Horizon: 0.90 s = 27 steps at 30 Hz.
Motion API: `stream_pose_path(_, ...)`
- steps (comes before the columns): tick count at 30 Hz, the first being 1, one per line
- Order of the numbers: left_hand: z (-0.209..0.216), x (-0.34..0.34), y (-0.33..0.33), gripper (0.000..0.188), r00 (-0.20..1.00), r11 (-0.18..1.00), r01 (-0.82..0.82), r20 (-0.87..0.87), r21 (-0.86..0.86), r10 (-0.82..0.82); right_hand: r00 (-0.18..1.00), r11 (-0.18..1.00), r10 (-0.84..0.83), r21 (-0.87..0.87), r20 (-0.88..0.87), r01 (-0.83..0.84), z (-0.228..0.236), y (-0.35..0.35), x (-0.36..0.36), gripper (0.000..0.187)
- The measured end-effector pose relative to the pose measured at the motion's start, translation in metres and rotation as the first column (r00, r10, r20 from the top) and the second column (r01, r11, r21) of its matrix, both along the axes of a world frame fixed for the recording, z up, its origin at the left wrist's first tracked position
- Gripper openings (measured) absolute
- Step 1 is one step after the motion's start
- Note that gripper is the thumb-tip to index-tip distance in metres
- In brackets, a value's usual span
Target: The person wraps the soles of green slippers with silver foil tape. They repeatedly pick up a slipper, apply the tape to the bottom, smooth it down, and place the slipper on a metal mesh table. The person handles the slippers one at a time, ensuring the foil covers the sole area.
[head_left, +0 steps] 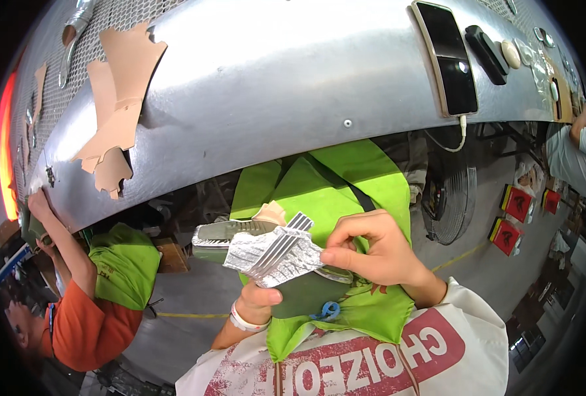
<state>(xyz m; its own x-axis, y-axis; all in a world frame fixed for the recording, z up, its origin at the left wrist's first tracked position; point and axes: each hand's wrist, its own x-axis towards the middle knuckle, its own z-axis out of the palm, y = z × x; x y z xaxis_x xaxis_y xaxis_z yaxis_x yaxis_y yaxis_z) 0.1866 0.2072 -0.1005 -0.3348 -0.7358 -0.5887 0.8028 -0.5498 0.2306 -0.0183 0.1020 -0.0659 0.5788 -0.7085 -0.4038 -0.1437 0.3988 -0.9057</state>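
Observation:
In front of my lime-green apron (319, 191) my left hand (258, 300) is closed round a dark green shoe upper (309, 297), its thumb showing at the lower left. A crinkled silver sheet (266, 254) with grey stripes lies over the upper. At that sheet's right edge my right hand (372, 251) is closed, thumb and forefinger pinched together at the upper's rim; I cannot make out exactly what is between them. A toothed, stitched green end (233, 231) and a beige piece (270, 212) stick out at the far left. A blue curled bit (326, 311) hangs below.
Ahead stands a metal bench (266, 86) bearing beige cut pieces (124, 99), a charging phone (446, 59) and a black case (487, 54). A co-worker in orange (95, 323) sits at left; another person (573, 145) is far right. A fan (454, 204) stands below the bench.

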Motion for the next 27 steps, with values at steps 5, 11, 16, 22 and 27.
stream_pose_path(5,-0.004,0.001,-0.003,0.100,0.993,0.993,-0.001,0.117,-0.116,0.014,0.995,0.999,0.035,0.013,-0.096,-0.034,-0.005,0.006,0.017,0.017)
stream_pose_path(11,-0.044,0.015,0.001,0.102,0.988,0.888,0.148,0.015,-0.436,-0.157,0.941,0.838,0.211,0.446,0.265,-0.313,-0.022,-0.011,0.021,0.063)
stream_pose_path(16,-0.030,0.038,0.004,0.105,0.935,0.939,0.273,0.286,-0.208,-0.209,0.978,0.994,0.097,-0.075,0.186,-0.084,-0.032,0.010,0.002,0.067)
stream_pose_path(22,0.010,-0.001,-0.010,0.081,0.913,0.983,-0.176,0.362,-0.060,0.186,0.997,0.928,0.071,-0.364,-0.036,-0.079,-0.013,0.021,-0.001,0.071)
stream_pose_path(27,0.013,-0.021,-0.021,0.071,0.922,0.949,-0.316,0.238,0.005,0.306,0.873,0.942,-0.303,0.256,0.381,0.215,-0.022,0.027,0.017,0.072)
